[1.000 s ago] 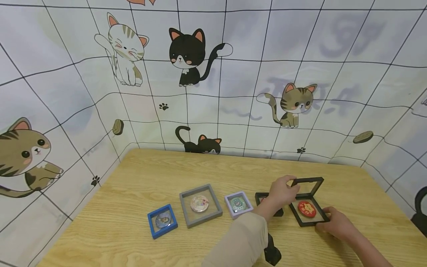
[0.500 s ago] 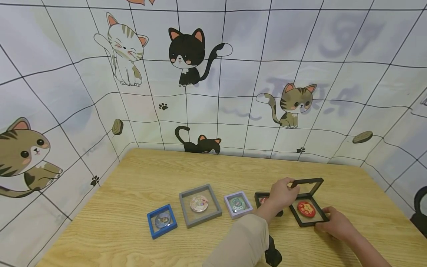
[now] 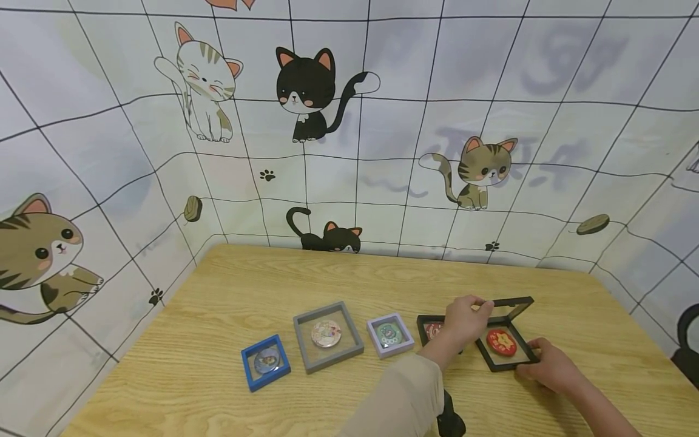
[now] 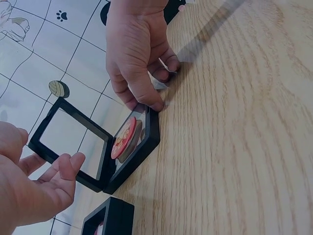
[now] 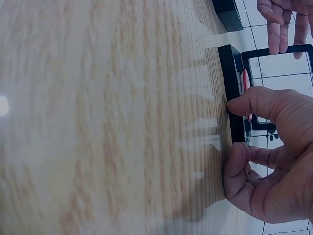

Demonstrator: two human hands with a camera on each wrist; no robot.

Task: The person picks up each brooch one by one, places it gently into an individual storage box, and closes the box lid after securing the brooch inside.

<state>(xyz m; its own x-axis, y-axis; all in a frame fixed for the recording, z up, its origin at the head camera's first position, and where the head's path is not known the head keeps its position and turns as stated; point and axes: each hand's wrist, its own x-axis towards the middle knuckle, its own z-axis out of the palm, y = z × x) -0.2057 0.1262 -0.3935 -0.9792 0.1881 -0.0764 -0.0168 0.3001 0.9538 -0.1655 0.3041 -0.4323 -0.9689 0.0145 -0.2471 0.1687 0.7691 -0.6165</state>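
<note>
A black square display case [image 3: 505, 366] stands hinged open on the table at the right. On its clear film sits a round red badge [image 3: 500, 343] with a yellow pattern. My left hand [image 3: 468, 320] pinches the edge of the raised lid [image 3: 516, 301], which slants over the far side of the base. At the near right corner, my right hand [image 3: 557, 368] grips the base between thumb and fingers, as the right wrist view also shows. Partly behind my left hand lies a second black case [image 3: 425, 325] with a reddish round piece in it.
To the left lie a lilac case [image 3: 377, 343], a larger grey case [image 3: 338, 362] and a blue case [image 3: 269, 380], each with a round piece inside. The wooden table [image 3: 262, 273] meets a cat-print cloth wall [image 3: 393, 224] at the back. A black object [image 3: 688, 361] stands at the far right.
My left hand has moved slightly right and lowered the lid a little toward the base. My right hand and the other cases have stayed in place.
</note>
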